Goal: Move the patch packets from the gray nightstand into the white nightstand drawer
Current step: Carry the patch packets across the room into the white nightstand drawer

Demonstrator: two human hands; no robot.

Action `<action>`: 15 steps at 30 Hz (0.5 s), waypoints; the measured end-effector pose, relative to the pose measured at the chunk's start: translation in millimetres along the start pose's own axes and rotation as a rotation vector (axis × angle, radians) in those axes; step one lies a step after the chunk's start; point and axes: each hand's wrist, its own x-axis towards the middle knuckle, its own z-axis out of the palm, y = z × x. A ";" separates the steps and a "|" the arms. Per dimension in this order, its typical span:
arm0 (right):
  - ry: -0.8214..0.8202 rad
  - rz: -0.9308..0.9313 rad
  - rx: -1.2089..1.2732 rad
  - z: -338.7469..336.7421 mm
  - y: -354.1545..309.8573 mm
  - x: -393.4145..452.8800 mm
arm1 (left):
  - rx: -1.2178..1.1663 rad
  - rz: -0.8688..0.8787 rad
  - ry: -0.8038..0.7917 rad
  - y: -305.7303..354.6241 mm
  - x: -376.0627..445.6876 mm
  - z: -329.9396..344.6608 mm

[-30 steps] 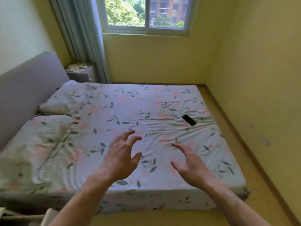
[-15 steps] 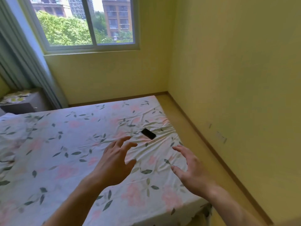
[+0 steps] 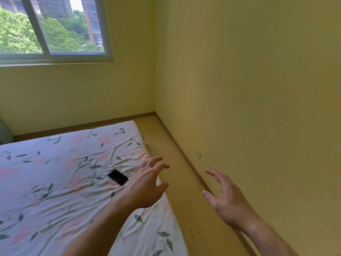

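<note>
Both forearms reach forward from the bottom edge, bare and cut off below the elbow. The left hand [image 3: 145, 187] hangs over the bed's right edge, palm down, fingers spread and loosely curved, thumb out to the right, holding nothing. The right hand [image 3: 227, 199] hangs over the floor strip near the wall, palm turned inward, fingers spread and slightly bent, also holding nothing. The two hands are well apart.

The bed [image 3: 55, 191] fills the lower left under a rumpled floral sheet; its right edge runs diagonally up from the bottom. A dark phone [image 3: 118, 177] lies flat on the sheet just beside the left wrist. Between bed and yellow wall [image 3: 249, 89] a narrow strip of floor [image 3: 186, 209] runs to the far corner, bordered by a brown skirting. A second, thinner strip runs behind the bed under the window [image 3: 53, 28], which is cut off at top and left.

Neither nightstand nor the packets are in view; where they are cannot be told
</note>
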 end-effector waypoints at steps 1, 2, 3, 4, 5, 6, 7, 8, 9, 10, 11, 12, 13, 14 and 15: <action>-0.002 -0.001 0.005 -11.9 9.8 15.5 | 0.002 0.013 -0.003 14.2 19.4 4.5; -0.004 -0.009 0.008 -22.9 19.5 31.2 | 0.002 0.013 -0.002 25.2 37.5 10.2; -0.003 -0.029 0.004 -33.3 29.7 48.3 | -0.001 0.001 0.006 33.6 53.9 16.4; -0.005 -0.052 -0.005 -43.2 40.3 66.1 | -0.004 -0.019 0.016 40.0 68.9 22.6; -0.015 -0.071 -0.007 -52.8 50.5 83.7 | -0.008 -0.042 0.025 43.1 82.3 29.5; -0.027 -0.092 -0.004 -62.9 60.5 101.4 | -0.006 -0.065 0.036 44.7 95.2 36.5; -0.043 -0.114 0.000 -72.7 70.5 118.5 | 0.000 -0.091 0.045 44.9 106.8 42.7; -0.064 -0.133 0.004 -83.1 80.3 134.6 | 0.010 -0.128 0.051 45.2 117.2 48.4; -0.088 -0.148 0.004 -94.4 90.5 150.9 | 0.019 -0.173 0.059 47.5 127.7 52.8; -0.108 -0.164 0.000 -106.1 100.0 167.1 | 0.026 -0.219 0.070 51.0 137.9 56.5; -0.129 -0.174 -0.010 -117.6 108.0 182.6 | 0.028 -0.257 0.087 56.3 146.7 58.7; -0.154 -0.183 -0.020 -128.1 115.0 197.5 | 0.024 -0.284 0.111 62.6 155.3 60.2; -0.176 -0.200 -0.028 -138.4 120.9 214.1 | 0.022 -0.302 0.139 69.7 165.3 61.3; -0.192 -0.221 -0.041 -146.1 124.1 230.0 | 0.021 -0.317 0.160 75.3 173.4 61.8; -0.206 -0.244 -0.052 -152.2 124.3 246.0 | 0.022 -0.332 0.174 79.3 180.4 61.5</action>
